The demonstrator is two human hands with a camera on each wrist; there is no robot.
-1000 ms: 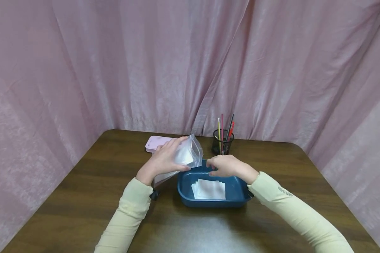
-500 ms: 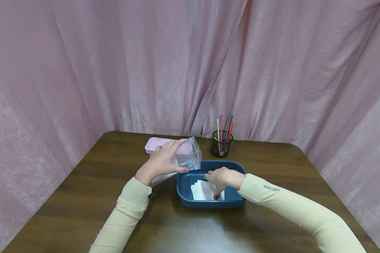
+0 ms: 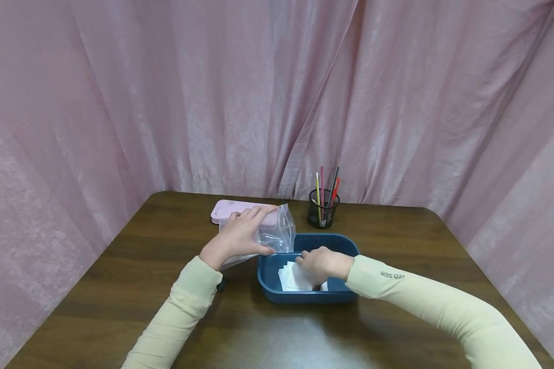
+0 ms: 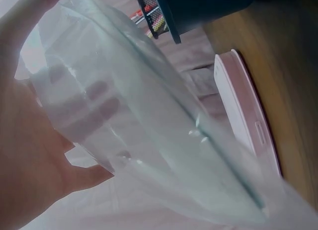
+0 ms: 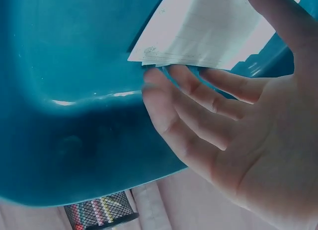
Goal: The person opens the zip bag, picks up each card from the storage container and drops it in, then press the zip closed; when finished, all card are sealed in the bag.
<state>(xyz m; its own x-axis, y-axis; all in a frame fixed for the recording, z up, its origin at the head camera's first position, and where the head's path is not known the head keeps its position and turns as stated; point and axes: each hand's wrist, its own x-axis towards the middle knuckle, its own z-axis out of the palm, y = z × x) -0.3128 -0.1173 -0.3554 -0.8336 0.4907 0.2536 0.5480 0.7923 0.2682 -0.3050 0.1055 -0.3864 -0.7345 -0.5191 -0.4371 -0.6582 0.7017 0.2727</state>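
Note:
My left hand (image 3: 237,240) holds a clear zip-lock bag (image 3: 279,233), its fingers on the far side and thumb on the near side. The bag's mouth overlaps the left rim of a blue plastic bin (image 3: 300,297). In the left wrist view, the bag (image 4: 149,115) looks hazy, and the fingers show through it. My right hand (image 3: 327,264) is down in the bin over a fanned stack of white paper slips (image 3: 292,278). In the right wrist view, its spread, bent fingers (image 5: 198,125) have their tips right at the edge of the stack (image 5: 208,31), the thumb apart from them.
A lilac case (image 3: 231,206) lies behind the left hand. Behind the bin stands a black mesh cup (image 3: 317,215) with several pencils and pens. All of it sits on a brown wooden table (image 3: 166,230) with a pink curtain (image 3: 235,102) behind.
My right hand has come down from above the bin's right side into the bin, reaching the paper slips. The left hand stays nearly in place with the bag, its mouth now slightly lower.

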